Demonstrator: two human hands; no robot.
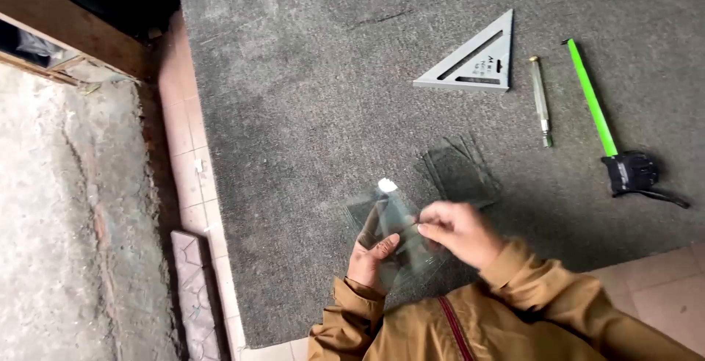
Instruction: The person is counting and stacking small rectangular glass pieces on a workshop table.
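While the left hand (373, 252) supports a small clear glass pane (393, 232) from below, with the fingers spread behind the glass and the thumb pressed on its near face, the right hand (459, 230) pinches the right edge of the same pane between thumb and fingertips. Both hands are partly closed around the pane and hold it a little above the grey carpet (308, 111), tilted toward the person. At the top corner of the pane a small white spot shows; I cannot tell whether it is a reflection or a mark. Both sleeves are of a brown-yellow jacket.

Just beyond the right hand, a stack of glass pieces (459, 170) lies flat on the carpet. Farther away lies a grey triangular square (474, 60), and beside it on the right a thin glass cutter (541, 102) with a metal handle. Still more to the right lies a tape measure (631, 171) with a black case, its green blade (590, 96) pulled out. On the left of the carpet runs a strip of pale tiles (192, 177), then rough concrete ground (66, 221).
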